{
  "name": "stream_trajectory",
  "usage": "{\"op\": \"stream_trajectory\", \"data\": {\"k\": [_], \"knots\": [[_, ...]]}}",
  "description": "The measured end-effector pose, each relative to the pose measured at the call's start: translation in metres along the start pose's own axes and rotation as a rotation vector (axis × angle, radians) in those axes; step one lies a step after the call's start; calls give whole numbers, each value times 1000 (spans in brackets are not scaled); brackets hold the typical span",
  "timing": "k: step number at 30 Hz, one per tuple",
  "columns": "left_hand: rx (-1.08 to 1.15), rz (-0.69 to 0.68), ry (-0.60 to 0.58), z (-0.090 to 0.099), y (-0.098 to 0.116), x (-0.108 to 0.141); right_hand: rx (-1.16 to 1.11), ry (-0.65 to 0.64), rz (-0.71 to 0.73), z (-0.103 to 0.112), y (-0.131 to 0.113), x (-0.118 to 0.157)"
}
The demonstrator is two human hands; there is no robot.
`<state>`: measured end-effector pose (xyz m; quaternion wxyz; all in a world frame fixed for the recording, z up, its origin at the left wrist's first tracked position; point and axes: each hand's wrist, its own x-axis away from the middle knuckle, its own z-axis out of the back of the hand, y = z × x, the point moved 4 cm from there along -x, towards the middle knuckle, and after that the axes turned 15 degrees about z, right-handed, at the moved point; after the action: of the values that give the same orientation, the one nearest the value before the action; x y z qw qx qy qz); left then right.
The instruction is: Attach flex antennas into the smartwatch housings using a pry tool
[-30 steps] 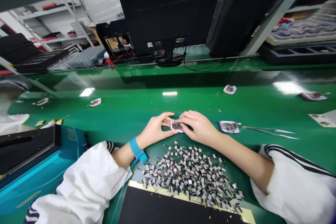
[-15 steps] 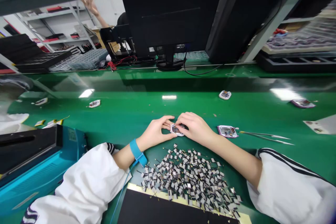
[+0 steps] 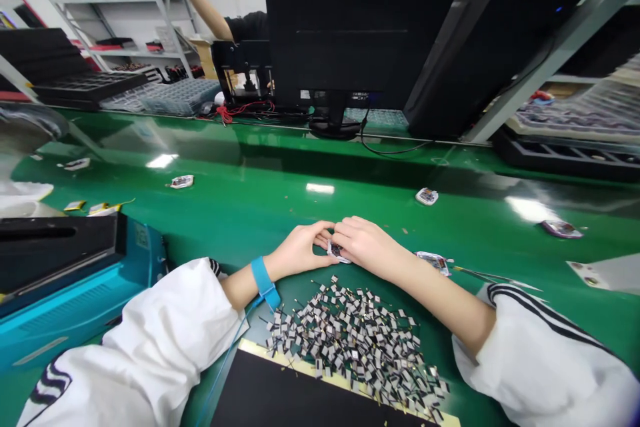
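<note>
Dead centre on the green workbench, a small circuit board is pinched between both hands, fingers curled tight around it! The left hand, blue wrist strap at its wrist, grips from one side; the right hand comes over the top, hiding part of the board. Just below sits a heap of tiny silver-and-black components. Past the right wrist, a second board lies beside tweezers.

Electronics assembly workshop: a glossy green workbench holding a heap of small wired components at 6 o'clock, a monitor at 12 o'clock, steel shelving at 10 o'clock, black parts trays at 2 o'clock, and a blue antistatic wrist strap at 7 o'clock.
</note>
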<state>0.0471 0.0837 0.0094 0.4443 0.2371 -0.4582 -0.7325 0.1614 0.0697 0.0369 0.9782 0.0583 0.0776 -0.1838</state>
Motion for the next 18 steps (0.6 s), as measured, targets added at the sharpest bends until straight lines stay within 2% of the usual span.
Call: {"op": "stream_trajectory", "data": {"k": [4,7,11,13,16,18], "knots": [[-24,3,2,-2,4,0,-27,-45,-13,3,2,2],[-42,3,63,5,3,-2,-52,-32,-116,17,20,25],[-112,56,356,44,-16,-12,-52,19,-408,49,62,89],[-184,89,461,66,-28,-17,-109,-24,-496,57,73,120],[-283,62,510,85,-32,-19,-245,-128,-518,53,68,148],[-336,-18,451,84,-20,-14,-288,-155,-524,46,56,153]]}}
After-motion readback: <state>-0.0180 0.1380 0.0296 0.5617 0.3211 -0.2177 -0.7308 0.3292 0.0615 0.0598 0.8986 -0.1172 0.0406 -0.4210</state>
